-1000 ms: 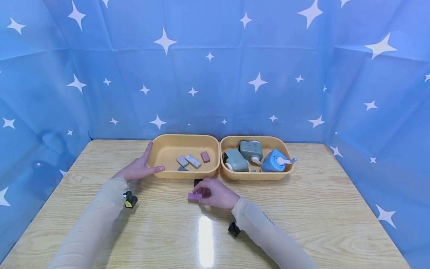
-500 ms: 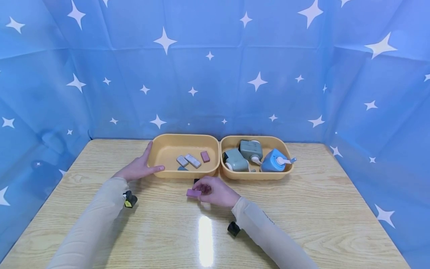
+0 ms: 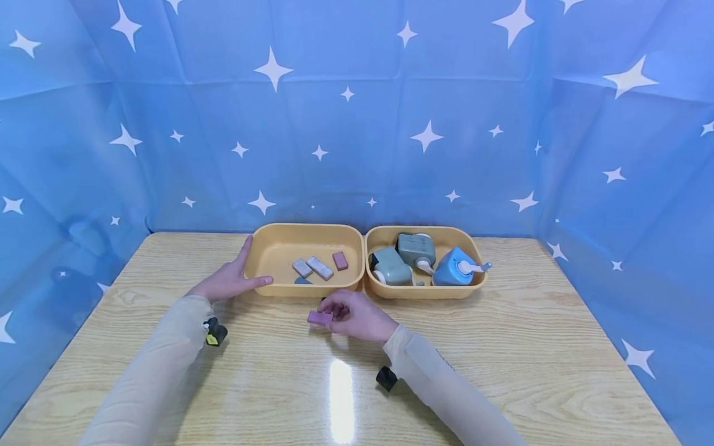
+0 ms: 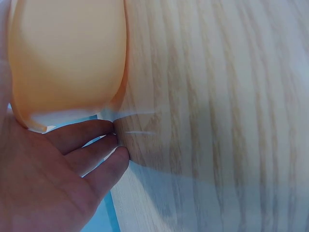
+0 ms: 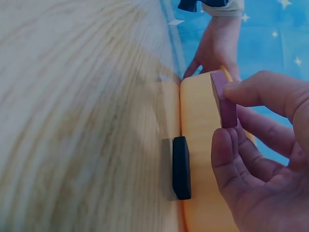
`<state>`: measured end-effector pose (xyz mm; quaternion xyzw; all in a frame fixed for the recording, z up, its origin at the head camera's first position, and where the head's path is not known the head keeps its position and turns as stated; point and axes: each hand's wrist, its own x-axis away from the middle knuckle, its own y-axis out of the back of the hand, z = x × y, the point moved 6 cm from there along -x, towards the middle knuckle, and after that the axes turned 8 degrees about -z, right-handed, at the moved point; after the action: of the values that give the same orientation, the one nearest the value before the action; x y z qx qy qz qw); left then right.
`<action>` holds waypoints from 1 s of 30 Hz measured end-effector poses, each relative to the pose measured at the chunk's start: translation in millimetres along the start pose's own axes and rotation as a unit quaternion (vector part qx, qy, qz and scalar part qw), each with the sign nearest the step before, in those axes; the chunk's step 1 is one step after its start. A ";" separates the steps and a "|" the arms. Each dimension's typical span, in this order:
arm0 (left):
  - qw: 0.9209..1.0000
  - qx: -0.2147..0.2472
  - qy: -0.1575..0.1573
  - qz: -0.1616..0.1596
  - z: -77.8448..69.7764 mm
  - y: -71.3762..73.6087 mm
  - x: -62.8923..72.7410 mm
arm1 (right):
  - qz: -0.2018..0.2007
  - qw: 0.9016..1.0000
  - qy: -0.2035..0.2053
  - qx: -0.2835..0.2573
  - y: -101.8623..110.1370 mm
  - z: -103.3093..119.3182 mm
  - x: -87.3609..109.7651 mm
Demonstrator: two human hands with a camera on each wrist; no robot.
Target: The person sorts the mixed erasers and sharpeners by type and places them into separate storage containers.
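Note:
In the head view, my right hand (image 3: 361, 316) pinches a purple eraser (image 3: 320, 318) between thumb and fingers, in front of the left tan bin (image 3: 305, 290). The right wrist view shows the purple eraser (image 5: 225, 99) held on its narrow edges. A black eraser (image 5: 181, 169) lies by the bin's front wall, mostly hidden behind the hand in the head view. My left hand (image 3: 230, 277) rests against the bin's left end, thumb over the front rim and fingers fairly straight along the outside. Inside lie two pale grey erasers (image 3: 320, 267), a pink one and a dark blue one.
A second tan bin (image 3: 425, 293) adjoins on the right. It holds two grey-green crank pencil sharpeners (image 3: 417, 248) and a blue one (image 3: 453, 269), its handle jutting past the rim. A starry blue curtain (image 3: 357, 167) stands behind the wooden table (image 3: 530, 347).
My right hand has moved slightly toward the left bin with the purple eraser, covering more of the black eraser in the head view. The left hand stays in place.

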<state>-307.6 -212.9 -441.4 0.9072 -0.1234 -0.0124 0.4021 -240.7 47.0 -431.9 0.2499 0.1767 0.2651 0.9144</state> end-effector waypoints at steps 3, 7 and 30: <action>1.000 0.001 0.000 0.000 -0.2 0.8 0.3 | -0.003 1.000 0.008 0.000 1.7 3.7 -1.3; 1.000 0.002 0.000 0.000 -0.6 1.2 0.6 | -0.003 1.000 0.012 -0.002 3.2 6.4 -2.6; 1.000 -0.001 0.002 0.002 0.0 0.2 -0.3 | 0.002 1.000 -0.022 0.004 13.2 17.8 -3.7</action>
<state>-307.9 -212.9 -441.2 0.9064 -0.1237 -0.0098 0.4038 -240.8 48.2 -409.5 0.2592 0.1573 0.2606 0.9166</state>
